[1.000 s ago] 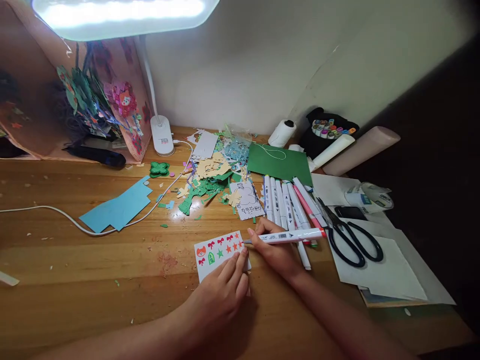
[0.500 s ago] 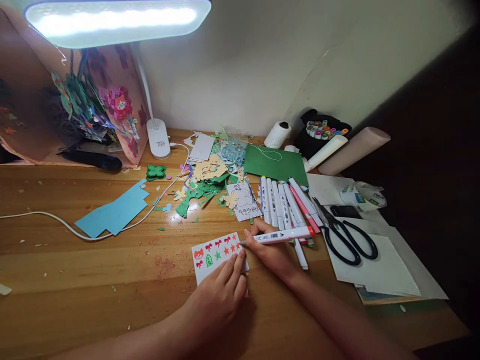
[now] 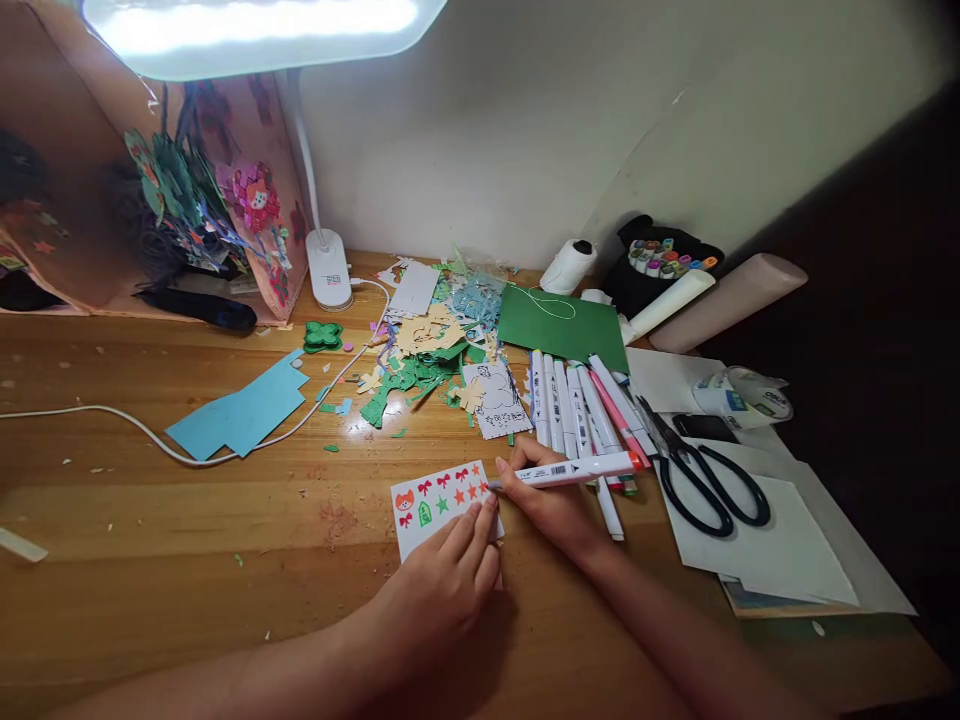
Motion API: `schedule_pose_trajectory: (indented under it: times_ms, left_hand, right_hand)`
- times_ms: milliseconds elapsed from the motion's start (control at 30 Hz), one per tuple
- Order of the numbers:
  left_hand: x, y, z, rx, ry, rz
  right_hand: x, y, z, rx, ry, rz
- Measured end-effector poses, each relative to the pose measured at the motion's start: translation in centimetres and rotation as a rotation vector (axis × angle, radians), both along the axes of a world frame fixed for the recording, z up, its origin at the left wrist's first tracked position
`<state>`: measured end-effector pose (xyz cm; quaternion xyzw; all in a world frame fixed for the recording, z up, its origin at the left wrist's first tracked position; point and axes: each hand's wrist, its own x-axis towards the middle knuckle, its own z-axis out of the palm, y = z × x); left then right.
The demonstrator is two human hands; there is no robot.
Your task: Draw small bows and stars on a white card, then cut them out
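A white card (image 3: 414, 541) lies on the desk with drawings on it: small red bows, orange stars, a green star, a green tag shape and an orange face. My left hand (image 3: 450, 580) rests on its lower right part, fingers stretched out flat and pressing the card down. Between the fingers of my right hand (image 3: 544, 500) is a white marker (image 3: 577, 468) with an orange-red end, held aslant. Its tip meets the card's right edge beside the orange stars; the exact contact is hard to make out.
Several markers (image 3: 559, 410) lie beyond my right hand, beside black scissors (image 3: 701, 470) on white paper sheets (image 3: 795, 535). Paper scraps (image 3: 420, 360) pile up behind the card. Left are blue paper (image 3: 240, 410) and a white cable (image 3: 135, 425). A lamp (image 3: 262, 35) hangs above.
The whole view has shifted slightly, so everything appears a little further right. Both hands keep nearly the same place on the card, and the marker stays in my right hand.
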<state>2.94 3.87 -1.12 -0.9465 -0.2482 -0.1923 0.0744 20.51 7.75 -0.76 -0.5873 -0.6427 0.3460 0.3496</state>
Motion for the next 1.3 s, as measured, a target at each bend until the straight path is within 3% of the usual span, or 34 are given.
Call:
schedule_pose_trajectory:
  times_ms: [1300]
  left_hand:
    - [-0.13,-0.18,-0.8,-0.005,-0.001,0.009]
  right_hand:
    - [0.01,-0.03,0.11,-0.029,-0.044,0.056]
